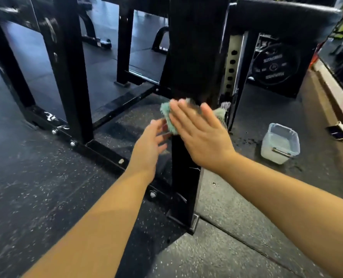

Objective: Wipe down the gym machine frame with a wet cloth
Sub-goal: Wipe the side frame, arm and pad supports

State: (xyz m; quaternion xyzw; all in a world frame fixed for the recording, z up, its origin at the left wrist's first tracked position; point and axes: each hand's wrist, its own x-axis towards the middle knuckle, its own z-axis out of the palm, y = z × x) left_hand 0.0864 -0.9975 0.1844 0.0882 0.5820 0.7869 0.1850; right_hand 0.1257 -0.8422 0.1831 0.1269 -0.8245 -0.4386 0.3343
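The right fingers point(208, 115) are straight and a little spread. They lie flat on the cloth point(167, 117) and press it on the post point(186, 177). The right hand point(201, 137) shows its back to us.

The cloth is green. It sits about half way up the black post and wraps round the front of it. One bit sticks out on the left side of the post and one bit sticks out on the right side.

The left fingers point(158, 127) are loose and open, not curled round a thing. They reach to the left edge of the cloth. They are blurry, so I cannot tell if they touch it. The left hand point(149, 147) is just beside the post, lower than the right hand.

The post stands up from the floor point(46, 197), which is dark with white specks. A black bar point(98, 151) with round bolts runs along the floor to the left of the post.

A clear tub point(280, 145) with water in it sits on the floor to the right, apart from the post. Behind it a round black weight point(275, 65) leans upright.
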